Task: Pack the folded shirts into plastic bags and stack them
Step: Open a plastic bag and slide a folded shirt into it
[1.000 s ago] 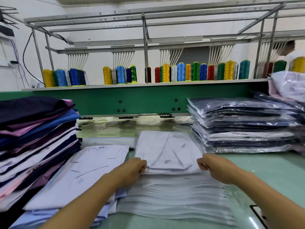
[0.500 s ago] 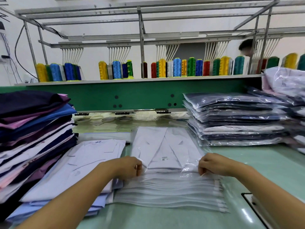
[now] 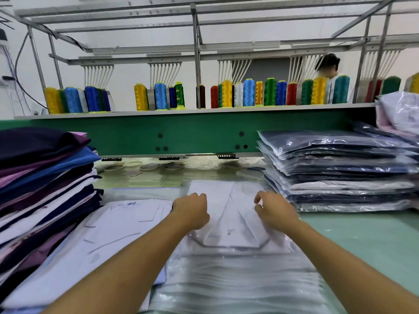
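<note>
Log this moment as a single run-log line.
step: bagging white shirt | left hand: over shirt, grip unclear | right hand: over shirt, grip unclear | bagged stack: right | unbagged pile: left

Garment workshop, embroidery and packing end. A long shelf point(image 3: 192, 111) carries rows of coloured thread cones point(image 3: 249, 92) under a metal rack point(image 3: 196, 53) with thread guides, above a green machine beam point(image 3: 192, 134). The pale green counter point(image 3: 362, 236) holds a tall stack of folded shirts point(image 3: 43, 177), a pile of bagged shirts point(image 3: 340, 173) and loose plastic bags point(image 3: 238, 279).
</note>
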Demonstrator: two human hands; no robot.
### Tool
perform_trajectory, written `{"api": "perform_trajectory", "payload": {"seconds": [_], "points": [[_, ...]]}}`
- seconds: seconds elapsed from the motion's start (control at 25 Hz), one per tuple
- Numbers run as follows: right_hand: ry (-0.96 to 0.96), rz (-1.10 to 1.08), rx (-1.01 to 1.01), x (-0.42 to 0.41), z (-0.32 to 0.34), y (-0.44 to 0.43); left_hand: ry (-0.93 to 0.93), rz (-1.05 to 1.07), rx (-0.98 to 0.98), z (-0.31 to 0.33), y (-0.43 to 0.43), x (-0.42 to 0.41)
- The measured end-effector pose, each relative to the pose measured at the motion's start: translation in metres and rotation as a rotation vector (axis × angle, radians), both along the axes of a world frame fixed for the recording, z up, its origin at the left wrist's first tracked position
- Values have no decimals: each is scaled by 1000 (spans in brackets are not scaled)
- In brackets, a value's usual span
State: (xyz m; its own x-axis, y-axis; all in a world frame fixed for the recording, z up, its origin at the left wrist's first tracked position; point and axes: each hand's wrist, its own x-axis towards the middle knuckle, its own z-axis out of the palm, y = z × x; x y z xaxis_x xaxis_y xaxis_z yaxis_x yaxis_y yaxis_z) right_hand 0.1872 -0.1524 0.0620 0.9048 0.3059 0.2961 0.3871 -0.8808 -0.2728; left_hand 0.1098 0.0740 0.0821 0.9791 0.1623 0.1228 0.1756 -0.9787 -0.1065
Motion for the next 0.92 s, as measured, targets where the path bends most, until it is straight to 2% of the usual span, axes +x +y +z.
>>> {"api": "perform_trajectory", "payload": {"seconds": [0.08, 0.16, 0.52, 0.68, 0.92], "points": [[8, 29, -26, 20, -5, 15, 38, 16, -160, -2, -1, 22], [32, 28, -24, 44, -8, 30, 53, 14, -226, -5, 2, 49], [50, 71, -96, 133, -30, 94, -213, -49, -271, -36, 5, 169], [84, 52, -197, 155, -54, 95, -109, 34, -270, -72, 9, 185], [136, -29, -202, 163, -60, 95, -111, 163, -256, -79, 13, 187]]}}
